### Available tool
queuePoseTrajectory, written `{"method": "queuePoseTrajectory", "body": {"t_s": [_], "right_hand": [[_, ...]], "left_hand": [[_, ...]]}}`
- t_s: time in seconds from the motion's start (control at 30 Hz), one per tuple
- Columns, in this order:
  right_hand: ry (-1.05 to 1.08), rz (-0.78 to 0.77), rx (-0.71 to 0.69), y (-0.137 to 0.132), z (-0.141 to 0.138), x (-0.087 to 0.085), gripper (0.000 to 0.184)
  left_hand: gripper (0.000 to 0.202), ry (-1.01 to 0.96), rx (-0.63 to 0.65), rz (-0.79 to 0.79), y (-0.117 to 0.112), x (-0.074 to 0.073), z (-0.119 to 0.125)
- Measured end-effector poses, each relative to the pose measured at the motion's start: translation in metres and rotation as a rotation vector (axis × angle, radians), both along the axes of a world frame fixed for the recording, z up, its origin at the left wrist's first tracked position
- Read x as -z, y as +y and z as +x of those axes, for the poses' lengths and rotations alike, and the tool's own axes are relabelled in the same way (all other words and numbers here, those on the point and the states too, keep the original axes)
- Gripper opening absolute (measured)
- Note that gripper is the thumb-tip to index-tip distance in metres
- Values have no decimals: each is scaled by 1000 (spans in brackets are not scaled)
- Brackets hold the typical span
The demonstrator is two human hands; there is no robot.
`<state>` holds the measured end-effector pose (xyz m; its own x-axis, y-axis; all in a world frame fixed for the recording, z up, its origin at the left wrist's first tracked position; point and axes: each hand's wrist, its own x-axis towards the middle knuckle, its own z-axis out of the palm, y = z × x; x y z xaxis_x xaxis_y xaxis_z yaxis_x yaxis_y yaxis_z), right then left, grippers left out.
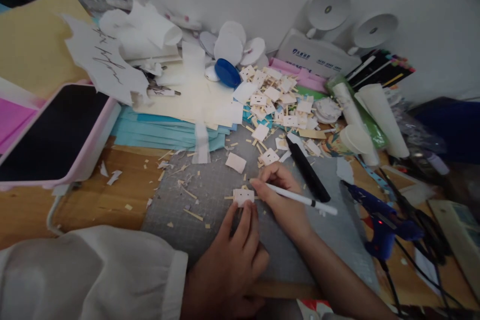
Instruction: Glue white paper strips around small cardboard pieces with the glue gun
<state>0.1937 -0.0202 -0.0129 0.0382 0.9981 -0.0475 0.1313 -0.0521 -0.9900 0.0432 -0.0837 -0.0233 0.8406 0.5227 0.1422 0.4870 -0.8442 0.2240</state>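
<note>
On the grey cutting mat [165, 215] lies a small white card figure [244, 196] with two dark eye dots and thin wooden sticks poking out of its sides. My left hand [240, 247] holds it down at its lower edge with the fingertips. A white pen [290, 194] with a black band is pinched in my right hand [283, 195], its tip just above the figure's upper right. Beyond it rests a blank white card piece [236, 163]. A thick black marker [307, 170] lies right of my right hand, beside a finished-looking card figure [269, 157].
A pile of similar figures [266, 97] spreads at the back. Blue paper sheets [168, 132] and a phone-like device [56, 130] are at left. At right are a blue glue gun [386, 220] with a lit red light, a paper cup [348, 140] and scissors [416, 215]. Scraps litter the mat.
</note>
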Motion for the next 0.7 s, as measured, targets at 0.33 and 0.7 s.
{"method": "queuePoseTrajectory", "body": {"t_s": [0.33, 0.7], "right_hand": [[-226, 81, -12, -8, -2, 11, 34], [-378, 165, -66, -9, -4, 10, 31]], "left_hand": [[54, 12, 45, -23, 0, 1, 0], [55, 14, 46, -11, 3, -3, 2]]}}
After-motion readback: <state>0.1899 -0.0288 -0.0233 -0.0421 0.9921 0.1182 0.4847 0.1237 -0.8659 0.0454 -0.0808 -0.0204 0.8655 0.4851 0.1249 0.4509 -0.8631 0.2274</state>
